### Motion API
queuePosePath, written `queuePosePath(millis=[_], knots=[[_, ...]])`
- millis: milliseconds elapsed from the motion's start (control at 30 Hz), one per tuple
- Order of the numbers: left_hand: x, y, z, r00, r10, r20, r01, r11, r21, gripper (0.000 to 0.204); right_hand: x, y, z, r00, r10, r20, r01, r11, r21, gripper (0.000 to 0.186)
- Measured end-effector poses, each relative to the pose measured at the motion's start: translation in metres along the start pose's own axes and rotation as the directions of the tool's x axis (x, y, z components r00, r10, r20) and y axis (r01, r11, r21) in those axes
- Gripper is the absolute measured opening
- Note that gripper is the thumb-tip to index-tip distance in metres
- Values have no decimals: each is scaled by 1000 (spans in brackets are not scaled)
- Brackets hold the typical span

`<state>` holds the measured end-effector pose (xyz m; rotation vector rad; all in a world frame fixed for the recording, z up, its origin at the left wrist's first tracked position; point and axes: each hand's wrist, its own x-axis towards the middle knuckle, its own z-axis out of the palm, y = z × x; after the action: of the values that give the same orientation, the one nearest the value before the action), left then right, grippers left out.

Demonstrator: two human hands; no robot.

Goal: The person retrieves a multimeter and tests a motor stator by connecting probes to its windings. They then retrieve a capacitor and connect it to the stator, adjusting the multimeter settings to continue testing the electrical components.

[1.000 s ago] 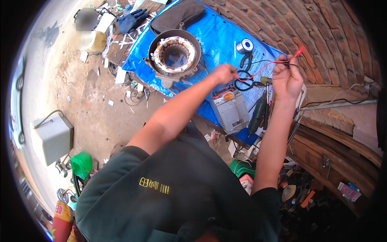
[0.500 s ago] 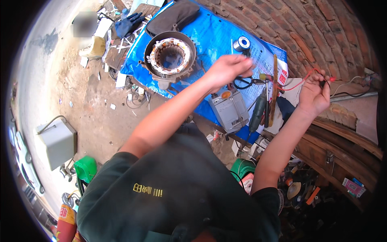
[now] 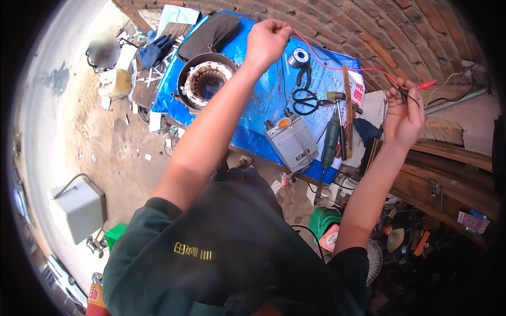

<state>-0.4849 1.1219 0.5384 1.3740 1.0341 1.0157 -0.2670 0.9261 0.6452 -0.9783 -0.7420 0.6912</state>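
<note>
My left hand is raised over the far side of the table, its fingers pinched on a red wire. That wire runs across to my right hand, which is curled round the test leads. A red clip sticks out beyond its fingers, and a black clip lies against them. Below and left of my left hand, partly behind the forearm, stands a motor stator with a ring of windings. Nearer me is a grey metal meter box with an orange round spot.
On the blue sheet lie scissors, a solder spool, a green power tool, a wooden strip and a dark case. A brick wall borders the far side. A grey box stands on the floor at left.
My left hand has moved away and to the left, drawing the red wire out into a long span. My right hand has shifted slightly, still holding the leads. The view has shifted a little.
</note>
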Motion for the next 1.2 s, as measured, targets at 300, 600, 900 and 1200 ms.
queuePosePath(millis=[300, 600, 900, 1200], knots=[[15, 48, -28, 937, 101, 333, -242, 877, 416, 38, 37, -4, 55, 977, 92, 194, -90, 996, -20, 19], [-20, 141, 12, 849, 181, 497, -12, 946, -324, 45, 43, 5, 95, 909, 262, 324, -172, 944, -281, 21], [-1, 139, -5, 893, 118, 435, 86, 903, -420, 37, 47, -6, 95, 938, 18, 347, 114, 927, -356, 22], [12, 149, -65, 915, 185, 359, 65, 810, -583, 21, 72, -43, 89, 884, -334, 327, 453, 435, -778, 19]])
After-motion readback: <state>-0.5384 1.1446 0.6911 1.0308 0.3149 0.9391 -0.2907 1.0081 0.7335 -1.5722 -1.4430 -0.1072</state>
